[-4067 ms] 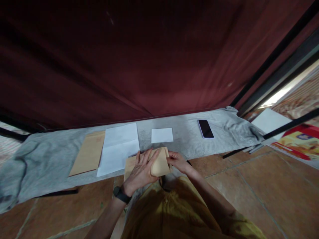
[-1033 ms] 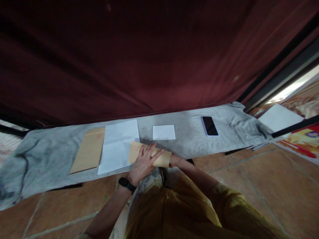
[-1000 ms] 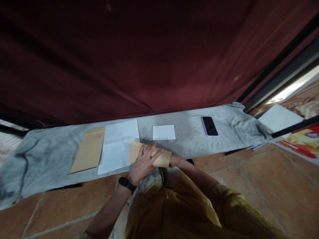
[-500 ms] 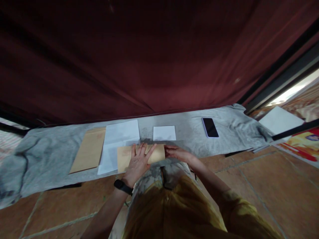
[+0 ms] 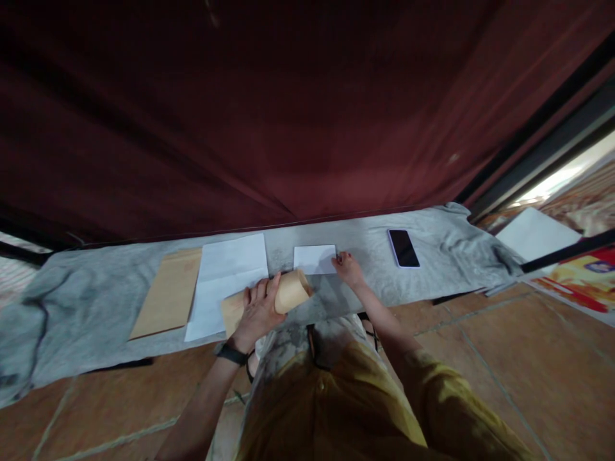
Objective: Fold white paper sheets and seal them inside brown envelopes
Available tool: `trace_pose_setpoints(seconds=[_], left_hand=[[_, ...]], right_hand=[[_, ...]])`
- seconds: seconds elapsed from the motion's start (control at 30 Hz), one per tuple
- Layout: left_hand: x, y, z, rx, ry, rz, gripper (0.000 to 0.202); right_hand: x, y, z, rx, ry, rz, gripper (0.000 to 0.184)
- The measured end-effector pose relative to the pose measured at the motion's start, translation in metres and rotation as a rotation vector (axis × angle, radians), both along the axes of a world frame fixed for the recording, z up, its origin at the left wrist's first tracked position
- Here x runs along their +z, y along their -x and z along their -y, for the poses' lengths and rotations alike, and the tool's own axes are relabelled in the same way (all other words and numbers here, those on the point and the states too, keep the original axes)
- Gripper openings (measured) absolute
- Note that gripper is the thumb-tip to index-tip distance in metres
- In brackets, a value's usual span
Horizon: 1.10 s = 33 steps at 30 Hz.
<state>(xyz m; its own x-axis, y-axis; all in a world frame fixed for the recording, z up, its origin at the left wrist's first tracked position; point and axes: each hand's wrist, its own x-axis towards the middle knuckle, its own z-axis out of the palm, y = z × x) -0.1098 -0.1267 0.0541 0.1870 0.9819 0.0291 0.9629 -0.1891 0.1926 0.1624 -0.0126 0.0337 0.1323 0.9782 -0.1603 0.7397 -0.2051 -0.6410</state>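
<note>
My left hand (image 5: 260, 312) is wrapped round a tan paper envelope (image 5: 292, 291), whose right end bulges into an open, rounded mouth. A dark band sits on the left wrist. My right hand (image 5: 348, 267) pinches the right edge of a small white card (image 5: 313, 259) lying on the grey cloth. Just left of the envelope lies a large creased white sheet (image 5: 230, 269), partly under the left fingers. Beyond it is a stack of brown envelopes (image 5: 168, 291).
A phone (image 5: 405, 248) with a lilac edge rests at the right on the grey cloth (image 5: 446, 256). Dark red fabric (image 5: 288, 128) hangs behind. White paper (image 5: 538, 234) and a red and yellow printed sheet (image 5: 581, 275) lie at far right, past a dark metal bar.
My right hand has left the envelope's end and moved up and right to the white card. The envelope, in my left hand, has lifted at its right end and its mouth has opened.
</note>
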Motion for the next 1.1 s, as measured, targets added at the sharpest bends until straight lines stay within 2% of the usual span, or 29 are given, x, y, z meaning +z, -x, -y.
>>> trace_pose_setpoints(seconds=[0.1, 0.27, 0.47, 0.57, 0.73, 0.9, 1.1], left_hand=[[0.000, 0.000, -0.002, 0.020, 0.015, 0.018, 0.111], [0.002, 0.002, 0.000, 0.025, 0.013, 0.036, 0.112], [-0.004, 0.005, 0.000, 0.031, 0.004, 0.046, 0.113], [-0.008, 0.007, -0.001, 0.029, 0.001, 0.043, 0.113], [-0.010, 0.009, 0.001, 0.036, -0.012, 0.038, 0.114], [-0.010, 0.010, 0.004, 0.051, -0.003, 0.035, 0.113], [-0.010, 0.012, 0.001, 0.070, 0.040, 0.065, 0.115]], right_hand=[[0.001, 0.012, -0.010, -0.027, 0.034, 0.055, 0.030], [-0.001, 0.030, -0.012, -0.076, 0.058, 0.235, 0.045], [-0.002, 0.031, -0.013, -0.132, 0.078, 0.236, 0.048], [-0.004, 0.028, -0.014, -0.160, 0.070, 0.110, 0.043], [-0.012, 0.014, -0.012, -0.114, -0.026, -0.173, 0.020], [-0.016, -0.008, 0.000, -0.092, -0.096, -0.388, 0.030], [-0.026, -0.027, 0.035, -0.058, -0.085, -0.612, 0.037]])
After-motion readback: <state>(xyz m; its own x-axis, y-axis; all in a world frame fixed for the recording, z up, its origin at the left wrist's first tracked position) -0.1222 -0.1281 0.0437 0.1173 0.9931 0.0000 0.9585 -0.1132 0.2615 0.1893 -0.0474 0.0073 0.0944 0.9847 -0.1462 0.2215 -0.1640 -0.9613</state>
